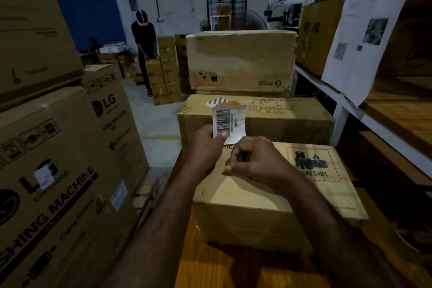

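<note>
A white barcode label (230, 121) stands upright in front of me, pinched at its lower left corner by my left hand (205, 147). My right hand (252, 159) is beside it with fingers curled, resting on top of a cardboard box (268, 194) that bears a red UN 3481 battery mark. Whether the right fingers pinch the label's lower edge or a backing strip I cannot tell. The box sits on a wooden table (222, 269).
More cardboard boxes (240, 61) are stacked just beyond. Large LG washing machine cartons (58, 159) wall the left side. White shelving (350, 100) with boxes and hanging paper sheets runs along the right. A person (143, 49) handles small boxes at the back.
</note>
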{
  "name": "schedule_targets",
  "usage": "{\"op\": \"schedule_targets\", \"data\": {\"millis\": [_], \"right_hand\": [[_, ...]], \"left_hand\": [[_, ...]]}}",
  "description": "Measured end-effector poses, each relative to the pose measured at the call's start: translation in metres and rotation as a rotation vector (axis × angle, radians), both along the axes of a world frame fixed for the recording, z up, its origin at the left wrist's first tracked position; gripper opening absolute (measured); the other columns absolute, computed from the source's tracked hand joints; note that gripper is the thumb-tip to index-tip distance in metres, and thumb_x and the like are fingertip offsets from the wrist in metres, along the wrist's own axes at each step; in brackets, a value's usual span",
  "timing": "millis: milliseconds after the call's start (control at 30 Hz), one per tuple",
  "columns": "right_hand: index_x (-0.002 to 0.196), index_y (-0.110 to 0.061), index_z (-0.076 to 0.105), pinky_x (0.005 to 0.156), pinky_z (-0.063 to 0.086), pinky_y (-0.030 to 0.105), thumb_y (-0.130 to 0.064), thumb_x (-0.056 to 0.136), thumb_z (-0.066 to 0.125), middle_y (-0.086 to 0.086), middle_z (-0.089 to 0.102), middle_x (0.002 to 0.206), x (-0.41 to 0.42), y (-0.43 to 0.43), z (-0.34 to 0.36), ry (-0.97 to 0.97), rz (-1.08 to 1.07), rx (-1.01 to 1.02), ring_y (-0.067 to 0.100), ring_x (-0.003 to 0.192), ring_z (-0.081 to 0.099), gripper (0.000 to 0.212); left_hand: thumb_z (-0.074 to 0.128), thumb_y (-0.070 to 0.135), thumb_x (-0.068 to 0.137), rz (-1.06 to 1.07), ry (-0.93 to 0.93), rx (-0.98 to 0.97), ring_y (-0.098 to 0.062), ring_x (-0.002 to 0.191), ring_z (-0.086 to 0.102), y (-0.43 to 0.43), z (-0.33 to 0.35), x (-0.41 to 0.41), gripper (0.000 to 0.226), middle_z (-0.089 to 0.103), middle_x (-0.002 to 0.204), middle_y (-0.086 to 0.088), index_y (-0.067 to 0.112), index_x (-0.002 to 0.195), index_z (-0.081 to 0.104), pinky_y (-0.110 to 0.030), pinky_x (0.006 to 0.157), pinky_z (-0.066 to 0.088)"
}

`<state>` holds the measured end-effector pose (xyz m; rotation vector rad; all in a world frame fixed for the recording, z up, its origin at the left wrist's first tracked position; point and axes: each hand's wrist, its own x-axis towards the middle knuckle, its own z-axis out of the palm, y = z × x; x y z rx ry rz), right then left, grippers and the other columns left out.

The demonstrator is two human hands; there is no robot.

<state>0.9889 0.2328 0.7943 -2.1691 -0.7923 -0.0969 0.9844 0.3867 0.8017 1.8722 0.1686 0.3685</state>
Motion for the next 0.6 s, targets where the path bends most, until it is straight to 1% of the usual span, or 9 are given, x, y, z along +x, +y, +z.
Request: {"op": "schedule_targets", "data": {"millis": [67, 200, 267, 333, 367, 433, 500, 567, 600], "right_hand": [[0.061, -0.038, 0.059, 0.090, 0.038, 0.036, -0.045, 0.068, 0.082, -0.016, 0.061, 0.076, -0.003, 0.003, -0.002, -0.131, -0.048, -0.155, 0.003, 0.086, 0.053, 0.026], [0.060, -0.038, 0.054, 0.079, 0.038, 0.035, -0.046, 0.075, 0.077, -0.018, 0.057, 0.082, -0.010, 0.011, -0.001, -0.201, -0.180, -0.184, 0.009, 0.089, 0.047, 0.029], [0.071, -0.033, 0.059, 0.083, 0.037, 0.037, -0.042, 0.084, 0.067, -0.014, 0.061, 0.093, -0.010, 0.024, 0.002, -0.277, -0.293, -0.252, 0.014, 0.094, 0.049, 0.018], [0.090, -0.031, 0.065, 0.088, 0.037, 0.042, -0.036, 0.091, 0.058, -0.006, 0.063, 0.104, -0.009, 0.039, 0.007, -0.324, -0.371, -0.314, 0.020, 0.100, 0.052, 0.008], [0.098, -0.030, 0.065, 0.089, 0.037, 0.044, -0.034, 0.092, 0.056, -0.004, 0.063, 0.107, -0.010, 0.045, 0.009, -0.328, -0.387, -0.325, 0.022, 0.101, 0.051, 0.011], [0.106, -0.029, 0.065, 0.091, 0.036, 0.046, -0.032, 0.092, 0.057, -0.002, 0.062, 0.112, -0.013, 0.051, 0.010, -0.321, -0.387, -0.353, 0.023, 0.105, 0.049, 0.017], [0.104, -0.030, 0.065, 0.092, 0.034, 0.046, -0.031, 0.091, 0.058, -0.003, 0.061, 0.112, -0.023, 0.048, 0.010, -0.326, -0.367, -0.391, 0.022, 0.107, 0.048, 0.015], [0.092, -0.032, 0.065, 0.092, 0.032, 0.043, -0.035, 0.090, 0.060, -0.007, 0.059, 0.106, -0.037, 0.041, 0.006, -0.344, -0.345, -0.403, 0.018, 0.106, 0.047, 0.007], [0.086, -0.032, 0.064, 0.092, 0.031, 0.041, -0.040, 0.089, 0.061, -0.010, 0.057, 0.102, -0.046, 0.036, 0.003, -0.334, -0.325, -0.402, 0.015, 0.104, 0.046, 0.009]], "left_hand": [[0.059, 0.032, 0.093, -0.011, 0.022, 0.021, -0.010, 0.098, 0.069, 0.007, -0.004, 0.003, 0.023, 0.074, 0.106, 0.010, 0.027, 0.114, 0.068, -0.046, 0.090, 0.056], [0.060, 0.029, 0.092, -0.013, -0.013, -0.012, -0.010, 0.099, 0.069, 0.009, -0.006, 0.004, 0.026, 0.074, 0.107, 0.009, 0.025, 0.117, 0.068, -0.045, 0.090, 0.057], [0.059, 0.027, 0.092, 0.001, -0.033, -0.025, -0.012, 0.099, 0.069, 0.009, -0.008, 0.003, 0.026, 0.074, 0.108, 0.007, 0.024, 0.117, 0.068, -0.044, 0.087, 0.059], [0.057, 0.024, 0.095, -0.010, -0.037, -0.096, -0.017, 0.098, 0.070, 0.012, -0.009, 0.002, 0.026, 0.073, 0.108, 0.005, 0.024, 0.119, 0.066, -0.040, 0.076, 0.061], [0.056, 0.023, 0.096, -0.012, -0.041, -0.127, -0.018, 0.097, 0.071, 0.014, -0.010, 0.001, 0.026, 0.073, 0.108, 0.004, 0.024, 0.120, 0.066, -0.038, 0.071, 0.061], [0.056, 0.026, 0.094, 0.009, -0.049, -0.135, -0.018, 0.098, 0.070, 0.015, -0.010, 0.001, 0.026, 0.073, 0.108, 0.006, 0.027, 0.119, 0.066, -0.039, 0.073, 0.060], [0.057, 0.031, 0.093, 0.059, -0.046, -0.095, -0.016, 0.098, 0.069, 0.013, -0.011, 0.001, 0.024, 0.073, 0.108, 0.008, 0.029, 0.115, 0.066, -0.042, 0.079, 0.060], [0.058, 0.034, 0.092, 0.121, -0.055, -0.002, -0.016, 0.097, 0.068, 0.009, -0.011, 0.001, 0.023, 0.072, 0.108, 0.006, 0.026, 0.113, 0.065, -0.042, 0.080, 0.060], [0.058, 0.035, 0.092, 0.140, -0.060, 0.029, -0.016, 0.095, 0.068, 0.007, -0.012, 0.002, 0.023, 0.072, 0.107, 0.005, 0.025, 0.111, 0.065, -0.043, 0.080, 0.059]]}}
